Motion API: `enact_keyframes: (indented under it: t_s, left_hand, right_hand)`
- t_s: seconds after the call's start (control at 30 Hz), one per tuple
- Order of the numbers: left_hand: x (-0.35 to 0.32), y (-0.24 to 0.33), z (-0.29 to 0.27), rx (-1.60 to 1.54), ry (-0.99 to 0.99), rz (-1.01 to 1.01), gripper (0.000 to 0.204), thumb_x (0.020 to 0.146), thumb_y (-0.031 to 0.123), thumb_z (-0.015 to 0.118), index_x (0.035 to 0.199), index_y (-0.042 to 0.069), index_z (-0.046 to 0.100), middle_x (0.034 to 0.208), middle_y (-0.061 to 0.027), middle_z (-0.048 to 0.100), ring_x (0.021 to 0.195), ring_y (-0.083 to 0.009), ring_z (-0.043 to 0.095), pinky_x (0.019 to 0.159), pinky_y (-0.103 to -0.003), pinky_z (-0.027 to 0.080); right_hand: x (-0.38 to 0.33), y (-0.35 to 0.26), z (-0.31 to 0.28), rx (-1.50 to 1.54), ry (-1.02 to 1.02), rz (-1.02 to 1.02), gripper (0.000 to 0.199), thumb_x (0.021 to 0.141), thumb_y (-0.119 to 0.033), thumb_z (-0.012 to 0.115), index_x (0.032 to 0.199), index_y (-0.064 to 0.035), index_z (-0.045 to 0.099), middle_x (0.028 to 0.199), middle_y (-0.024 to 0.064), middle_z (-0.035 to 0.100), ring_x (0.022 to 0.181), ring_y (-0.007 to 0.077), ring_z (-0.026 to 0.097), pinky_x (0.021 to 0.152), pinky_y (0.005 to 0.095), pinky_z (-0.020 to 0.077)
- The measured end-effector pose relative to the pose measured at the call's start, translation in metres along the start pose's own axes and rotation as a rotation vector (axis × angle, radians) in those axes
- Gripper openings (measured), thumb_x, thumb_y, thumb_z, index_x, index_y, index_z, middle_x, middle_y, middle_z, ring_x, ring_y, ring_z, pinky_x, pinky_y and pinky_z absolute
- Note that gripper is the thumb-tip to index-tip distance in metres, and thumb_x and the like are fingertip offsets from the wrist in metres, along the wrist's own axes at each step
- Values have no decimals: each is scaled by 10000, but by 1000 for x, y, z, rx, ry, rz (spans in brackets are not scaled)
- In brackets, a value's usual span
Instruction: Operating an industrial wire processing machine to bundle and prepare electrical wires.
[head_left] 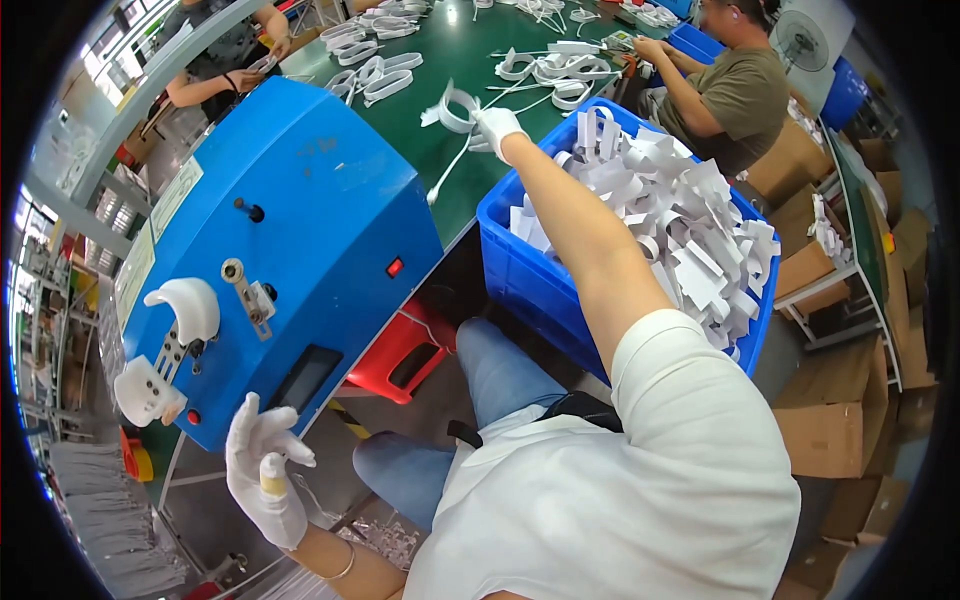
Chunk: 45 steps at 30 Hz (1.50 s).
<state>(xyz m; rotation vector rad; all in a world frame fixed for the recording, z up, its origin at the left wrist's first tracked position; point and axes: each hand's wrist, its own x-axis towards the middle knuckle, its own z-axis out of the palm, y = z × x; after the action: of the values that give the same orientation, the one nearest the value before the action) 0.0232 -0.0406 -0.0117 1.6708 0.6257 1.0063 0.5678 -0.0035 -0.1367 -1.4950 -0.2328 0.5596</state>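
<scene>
The right hand (497, 124), gloved in white, reaches out across the blue crate (520, 270) of white plastic strips (680, 230), its grip closed on one looped white strip (452, 106) held up over the green bench (455, 50), just past the crate's far corner. The left hand (265, 480), also in a white glove with a yellowish wrap on one finger, hangs low with its grip open and fingers spread, holding nothing, just below the front corner of the blue machine (300, 200). More looped strips lie scattered further along the bench, where two other people sit working.
</scene>
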Motion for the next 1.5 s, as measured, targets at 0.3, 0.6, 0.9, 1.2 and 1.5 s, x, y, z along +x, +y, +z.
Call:
enact_keyframes:
  t_s: [0.3, 0.6, 0.9, 1.2, 1.5]
  left_hand:
    - [-8, -7, -13, 87, 93, -91, 599, 865, 371, 623, 1260, -57, 487, 943, -153, 633, 612, -111, 553, 583, -220, 441]
    - [-1, -3, -17, 145, 136, -124, 504, 886, 317, 609, 1206, -63, 526, 926, -155, 642, 620, -128, 559, 576, -231, 446]
    - [84, 70, 58, 341, -81, 358, 302, 872, 135, 612, 1115, -43, 617, 855, -72, 642, 798, -117, 588, 827, -238, 442]
    - [73, 68, 19, 628, 565, 464, 327, 715, -64, 594, 1029, 8, 653, 868, -99, 651, 735, -152, 620, 711, -256, 503]
    - [80, 67, -52, 1023, 820, 437, 200, 781, 19, 603, 968, 30, 672, 807, -72, 662, 673, -104, 616, 613, -238, 483]
  right_hand:
    - [3, -29, -138, -1342, 939, -486, 187, 825, -149, 504, 965, -86, 611, 996, 165, 647, 969, 320, 622, 812, 411, 510]
    - [-30, -83, -152, -1617, 430, -152, 360, 810, -314, 480, 1030, -129, 697, 1114, 135, 643, 1080, 293, 594, 905, 426, 454]
    - [-237, -207, -8, -1145, -582, -1216, 85, 685, 26, 557, 684, -36, 498, 708, 102, 582, 690, 217, 584, 815, 368, 458]
    - [-318, -183, 138, -497, -621, -1753, 313, 781, -55, 677, 1087, -59, 611, 887, 54, 652, 879, 185, 615, 986, 352, 397]
    - [-327, -127, 182, -117, -930, -1080, 300, 865, -119, 635, 1135, 0, 582, 1079, 89, 630, 998, 150, 571, 888, 254, 442]
